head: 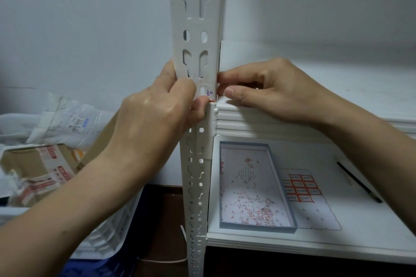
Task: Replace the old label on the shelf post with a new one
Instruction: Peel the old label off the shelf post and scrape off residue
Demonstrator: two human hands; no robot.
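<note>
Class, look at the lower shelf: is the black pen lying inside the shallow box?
No. The black pen lies on the bare lower shelf, to the right of the label sheet, well apart from the shallow box.

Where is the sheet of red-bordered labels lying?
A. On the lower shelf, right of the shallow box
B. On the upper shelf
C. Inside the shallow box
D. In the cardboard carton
A: the label sheet lies flat on the lower shelf, just right of the shallow box.

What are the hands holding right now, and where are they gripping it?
Both hands pinch the small label on the shelf post: left hand fingers on its left and bottom edge, right hand fingertips at its right edge, around the post's corner.
</note>
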